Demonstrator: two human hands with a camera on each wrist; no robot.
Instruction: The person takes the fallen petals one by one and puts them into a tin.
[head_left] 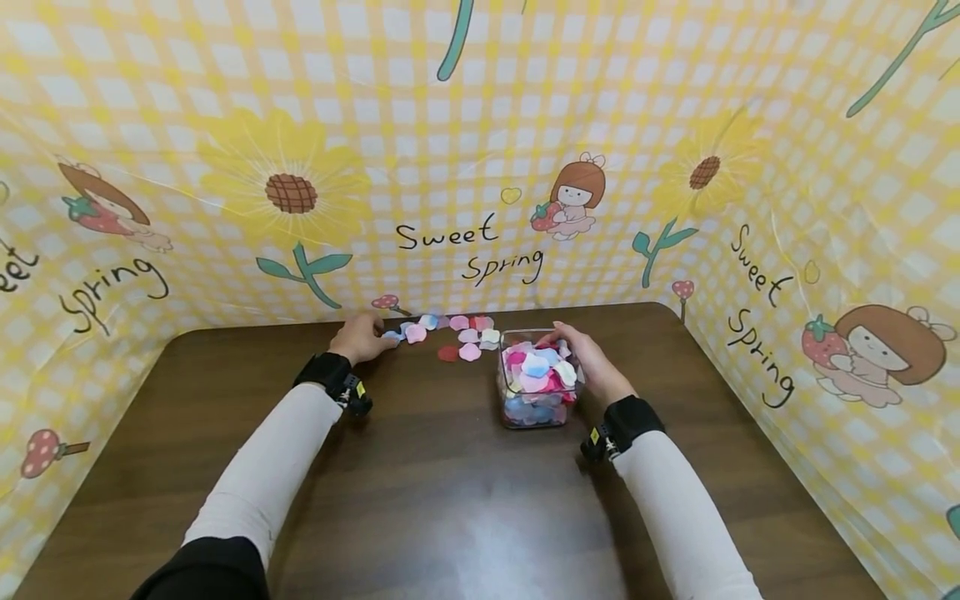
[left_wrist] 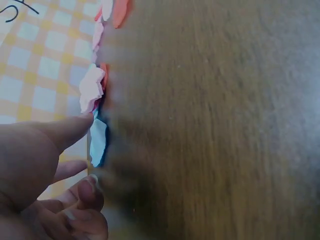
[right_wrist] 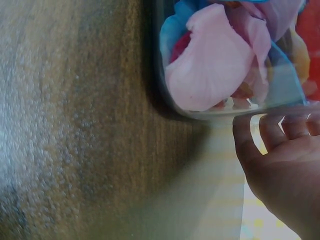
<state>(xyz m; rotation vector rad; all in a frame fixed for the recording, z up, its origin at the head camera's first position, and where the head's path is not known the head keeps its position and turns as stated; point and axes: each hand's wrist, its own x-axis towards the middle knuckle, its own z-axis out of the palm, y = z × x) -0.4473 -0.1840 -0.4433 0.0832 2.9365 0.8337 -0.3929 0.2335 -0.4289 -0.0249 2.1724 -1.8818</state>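
My left hand (head_left: 358, 337) is at the far left end of a row of artificial petals. In the left wrist view, a light-blue petal (left_wrist: 98, 142) lies between the outstretched thumb and the loosely bent fingers, with a pale pink petal (left_wrist: 92, 90) just past the thumb tip. My right hand (head_left: 592, 362) holds a clear square box (head_left: 534, 422) at its right side, a digit over the back rim. Several fingertips press against the box's outer wall in the right wrist view. Pink, blue, white and red petals (head_left: 536, 367) fill the box.
Loose petals (head_left: 469, 352) in pink, white and red lie between the left hand and the box, near the table's back edge. Yellow checked cloth (head_left: 450, 167) rises behind and beside the brown table (head_left: 435, 500).
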